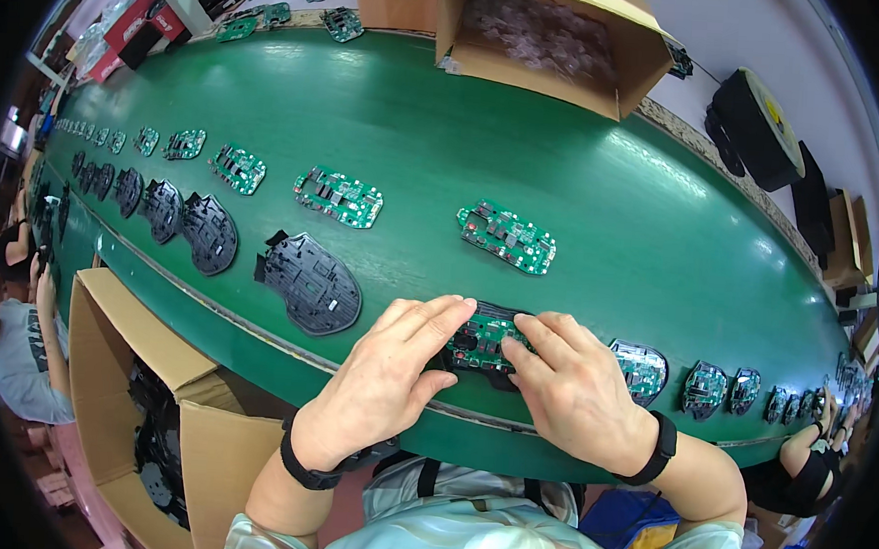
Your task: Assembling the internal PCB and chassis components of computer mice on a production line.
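In front of me at the near edge of the bench, a green circuit board [486, 338] sits in a black plastic shell [502, 308], partly covered by my fingers. My left hand [379, 376] grips the shell's left side, fingers together over the top edge and thumb low. From the right, my right hand [578, 381] holds the same piece, its fingers bent down onto the board. Just beyond lies a loose circuit board [509, 236]. A bare black shell [312, 283] rests left of my left hand. Right of my right hand is a shell with a board in it [639, 372].
Two rows, boards [338, 197] and black shells [209, 234], run left along the green bench [419, 104]. Fitted shells [704, 390] line the right. An open carton [137, 358] of black parts stands lower left; another carton [549, 76] is at the back. People sit at both sides.
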{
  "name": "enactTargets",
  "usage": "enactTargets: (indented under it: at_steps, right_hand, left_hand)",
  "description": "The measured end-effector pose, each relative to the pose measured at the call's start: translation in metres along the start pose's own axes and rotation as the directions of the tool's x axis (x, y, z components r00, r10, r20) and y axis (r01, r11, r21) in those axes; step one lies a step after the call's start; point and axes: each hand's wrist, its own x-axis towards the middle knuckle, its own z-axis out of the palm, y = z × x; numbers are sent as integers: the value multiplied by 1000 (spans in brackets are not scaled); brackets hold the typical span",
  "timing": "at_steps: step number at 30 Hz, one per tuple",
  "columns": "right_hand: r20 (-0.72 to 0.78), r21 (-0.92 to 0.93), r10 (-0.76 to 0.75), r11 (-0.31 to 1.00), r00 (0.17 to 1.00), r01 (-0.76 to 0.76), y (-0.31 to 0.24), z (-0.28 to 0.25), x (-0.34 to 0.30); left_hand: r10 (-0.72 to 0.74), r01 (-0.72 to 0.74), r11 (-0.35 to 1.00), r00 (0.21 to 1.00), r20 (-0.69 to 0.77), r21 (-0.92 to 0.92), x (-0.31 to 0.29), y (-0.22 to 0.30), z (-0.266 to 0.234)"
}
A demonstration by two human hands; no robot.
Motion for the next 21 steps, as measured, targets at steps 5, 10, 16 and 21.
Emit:
enactTargets:
  at_steps: [5,10,16,21]
  right_hand:
    - [18,0,20,1000,1000,-19,4,-3,-5]
    - [-64,-46,31,998,997,-34,4,6,-12]
    - [-61,-92,4,996,998,-9,8,4,-12]
    - [-49,-55,-10,998,999,7,16,-3,-19]
  left_hand:
    - [-5,5,1000,1000,-4,22,5,8,8]
    - [-25,25,999,1000,-8,21,9,15,12]
    - [-12,12,999,1000,-4,29,14,19,17]
    - [-23,23,999,1000,2,24,22,32,18]
